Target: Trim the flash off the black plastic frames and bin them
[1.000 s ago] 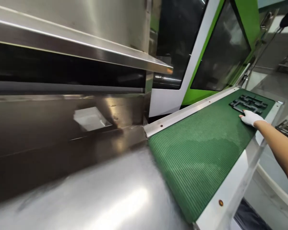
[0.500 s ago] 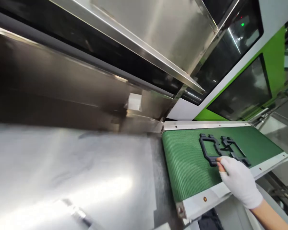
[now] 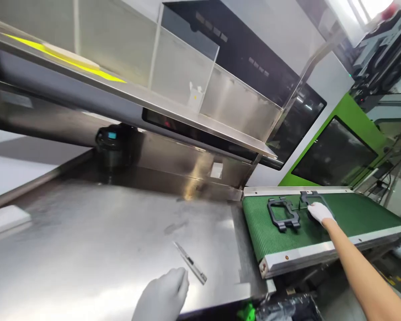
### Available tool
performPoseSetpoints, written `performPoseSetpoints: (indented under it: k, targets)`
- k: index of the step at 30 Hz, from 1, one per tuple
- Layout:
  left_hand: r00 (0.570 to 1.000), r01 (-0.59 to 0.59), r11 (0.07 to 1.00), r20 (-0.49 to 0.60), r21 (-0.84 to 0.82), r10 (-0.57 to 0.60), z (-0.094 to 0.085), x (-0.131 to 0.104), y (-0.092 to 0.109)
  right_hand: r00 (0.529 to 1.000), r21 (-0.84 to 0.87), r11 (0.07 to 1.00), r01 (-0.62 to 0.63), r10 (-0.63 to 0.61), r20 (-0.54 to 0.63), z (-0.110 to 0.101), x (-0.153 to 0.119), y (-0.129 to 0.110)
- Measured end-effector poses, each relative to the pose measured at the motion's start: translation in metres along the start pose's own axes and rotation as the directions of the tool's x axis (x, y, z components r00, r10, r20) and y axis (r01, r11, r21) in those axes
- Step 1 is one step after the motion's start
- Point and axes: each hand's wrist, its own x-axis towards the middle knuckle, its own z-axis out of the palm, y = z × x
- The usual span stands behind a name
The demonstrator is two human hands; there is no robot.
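Black frame (image 3: 290, 221) lies at the right hand (image 3: 320, 214) — grip unclear — well apart from the closed left hand (image 3: 165, 292).

The belt (image 3: 357, 218) is deep green with fine, close-set ribbed stripes, edged by silver-white rails (image 3: 312, 252) with a copper-coloured bolt (image 3: 286, 257). Upon it the frames (image 3: 290, 221) are plain charcoal black. The right grip (image 3: 321, 213) is gloved in white, the left grip (image 3: 163, 292) in pale grey-white. The knife (image 3: 193, 266) is silver with darker marks, against the brushed silver-grey surface (image 3: 103, 240). A black container (image 3: 112, 154) bears a bright blue patch. The shelf (image 3: 173, 107) is silver with a vivid yellow strip (image 3: 67, 60). The machine (image 3: 366, 118) combines white, lime green and smoky black panes.
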Motion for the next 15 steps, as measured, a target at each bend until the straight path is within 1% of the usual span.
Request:
performPoseSetpoints:
  k: [1, 3, 5, 7, 8, 9, 10, 12, 14, 15]
  targets:
    - [1.0, 0.028, 0.999, -0.007, -0.036, -0.029, -0.002, 0.0, 0.001, 0.999, -0.007, 1.0, 0.03, -0.03, -0.037, -0.012, -0.007, -0.008]
    - [0.995, 0.099, 0.978, 0.004, -0.181, -0.1, -0.008, 0.0, 0.005, 0.988, -0.034, 0.995, 0.095, -0.098, -0.118, -0.039, -0.023, -0.027]
    - [0.985, 0.173, 0.911, 0.052, -0.375, -0.166, -0.017, 0.001, 0.013, 0.961, -0.075, 0.981, 0.18, -0.192, -0.198, -0.066, -0.043, -0.05]
    - [0.979, 0.2, 0.766, 0.1, -0.611, -0.176, -0.029, 0.004, 0.027, 0.917, -0.119, 0.952, 0.281, -0.302, -0.26, -0.091, -0.069, -0.074]
    - [0.982, 0.185, 0.669, 0.11, -0.72, -0.153, -0.035, 0.007, 0.038, 0.892, -0.137, 0.934, 0.329, -0.355, -0.281, -0.102, -0.083, -0.087]
    - [0.99, 0.142, 0.547, 0.103, -0.825, -0.101, -0.042, 0.01, 0.049, 0.867, -0.151, 0.916, 0.371, -0.4, -0.296, -0.113, -0.099, -0.1]
    - [0.994, 0.105, 0.465, 0.092, -0.879, -0.05, -0.048, 0.015, 0.062, 0.843, -0.165, 0.897, 0.41, -0.441, -0.309, -0.122, -0.115, -0.113]
    - [0.996, 0.071, 0.345, 0.083, -0.936, 0.02, -0.062, 0.028, 0.085, 0.793, -0.193, 0.858, 0.476, -0.513, -0.328, -0.136, -0.148, -0.138]
    - [0.996, 0.074, 0.215, 0.082, -0.974, 0.028, -0.075, 0.044, 0.102, 0.75, -0.201, 0.821, 0.535, -0.571, -0.335, -0.145, -0.181, -0.161]
    - [0.997, 0.073, 0.152, 0.076, -0.986, 0.012, -0.082, 0.051, 0.106, 0.733, -0.193, 0.802, 0.565, -0.596, -0.329, -0.147, -0.195, -0.172]
